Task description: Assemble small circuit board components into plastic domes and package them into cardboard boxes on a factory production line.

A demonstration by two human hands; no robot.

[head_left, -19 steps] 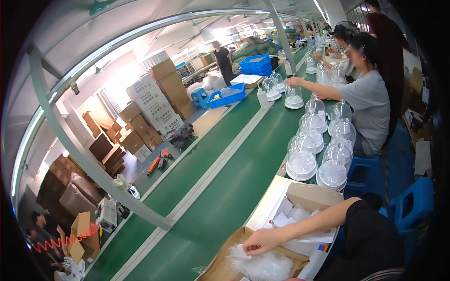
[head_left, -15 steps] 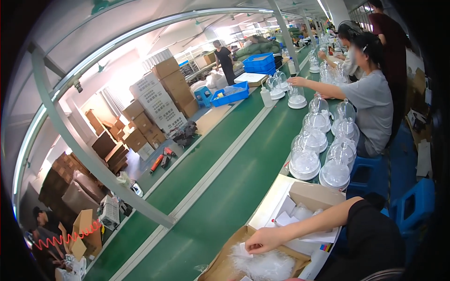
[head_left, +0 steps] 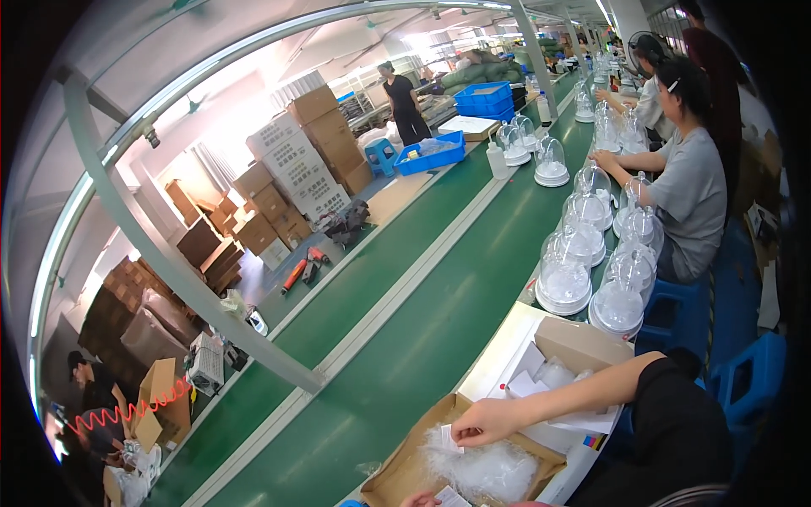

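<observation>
My right hand (head_left: 485,422) reaches in from the lower right, its fingers pinched on a small white paper slip (head_left: 453,438). Beneath it, a heap of white fluffy fibre (head_left: 494,470) lies in a shallow brown cardboard tray (head_left: 395,452). Only some fingers of my left hand (head_left: 419,500) show at the bottom edge, against a white printed slip (head_left: 451,497); they appear to hold it. Beside the tray, under my right forearm, an open white carton (head_left: 583,340) contains white papers (head_left: 528,372) and clear plastic-looking pieces.
Clear domes on white bases (head_left: 564,283) stand in rows beyond the carton on the green belt (head_left: 397,363). A co-worker in grey (head_left: 693,186) sits past them, near blue stools (head_left: 748,372). A metal post (head_left: 203,313) rises at the left. A white squeeze bottle (head_left: 497,160) stands farther off.
The view has shifted slightly. Fingers of my left hand and the printed slip have come into sight at the bottom. The co-worker in grey has drawn a hand back from a dome.
</observation>
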